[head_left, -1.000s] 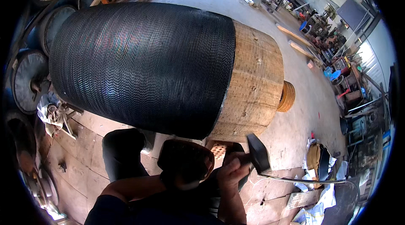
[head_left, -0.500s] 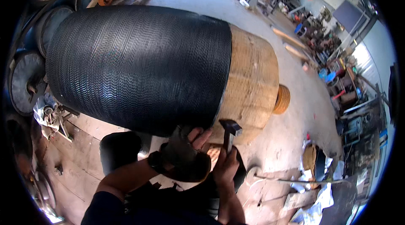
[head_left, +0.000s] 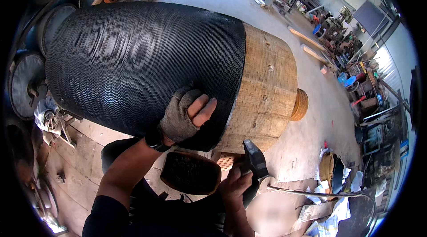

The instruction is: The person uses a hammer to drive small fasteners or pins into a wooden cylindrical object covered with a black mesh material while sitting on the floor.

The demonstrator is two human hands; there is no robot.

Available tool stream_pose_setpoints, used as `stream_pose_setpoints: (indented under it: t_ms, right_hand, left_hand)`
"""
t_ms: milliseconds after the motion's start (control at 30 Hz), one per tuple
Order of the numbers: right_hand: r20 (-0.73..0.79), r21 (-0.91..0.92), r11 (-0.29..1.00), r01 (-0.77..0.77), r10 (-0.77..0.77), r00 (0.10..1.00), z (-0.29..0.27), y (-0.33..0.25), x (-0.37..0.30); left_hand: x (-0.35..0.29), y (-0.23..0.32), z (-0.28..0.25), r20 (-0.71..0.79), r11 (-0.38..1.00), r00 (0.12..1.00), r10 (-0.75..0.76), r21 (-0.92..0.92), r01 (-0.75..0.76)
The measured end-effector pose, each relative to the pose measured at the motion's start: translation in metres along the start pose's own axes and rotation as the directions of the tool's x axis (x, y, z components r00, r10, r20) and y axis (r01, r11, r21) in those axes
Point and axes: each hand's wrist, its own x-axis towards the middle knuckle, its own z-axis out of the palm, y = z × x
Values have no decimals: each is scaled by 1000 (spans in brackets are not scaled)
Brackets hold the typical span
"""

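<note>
A large barrel-shaped roller lies across the view, its body covered in fine ridged black rings [head_left: 133, 59]. Its right end is a bare tan section [head_left: 267, 90] with an orange-brown stub. My left hand [head_left: 184, 114], in a grey fingerless glove, rests on the black rings near their right edge. Its fingers are curled closed, and whatever they hold is hidden. Below the tan section, my bare right hand [head_left: 235, 183] is closed round the handle of a hammer [head_left: 255, 159], whose dark head points up toward the roller. Between my forearms sits a dark oblong container with a brown rim [head_left: 189, 190].
Dark round rollers [head_left: 29, 86] are stacked at the left. Wooden beams [head_left: 307, 41] lie on the concrete floor to the right. Papers and scraps [head_left: 333, 214] litter the lower right beside a bent metal rod [head_left: 311, 191]. Cluttered machinery lines the right wall.
My left hand has moved up from the roller's lower edge onto the black rings. My right hand and the hammer have dropped slightly and shifted right. The oblong container shows more fully.
</note>
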Motion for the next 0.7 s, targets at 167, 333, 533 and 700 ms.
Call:
stream_pose_setpoints:
  t_ms: [167, 333, 533, 700]
  right_hand:
    - [166, 41, 962, -271, 261, 951, -8, -2, 1]
    - [35, 184, 978, -96, 91, 995, -6, -12, 9]
    - [81, 143, 962, -233, 223, 971, -12, -16, 19]
    - [-51, 167, 977, 129, -123, 991, -2, 6, 26]
  left_hand:
    - [5, -2, 1, -2, 999, 999, 38, 35, -38]
    - [9, -6, -1, 25, 1000, 1000, -16, 7, 16]
    - [14, -7, 5, 7, 1000, 1000, -20, 1, 20]
    - [22, -11, 3, 5, 999, 999, -35, 8, 35]
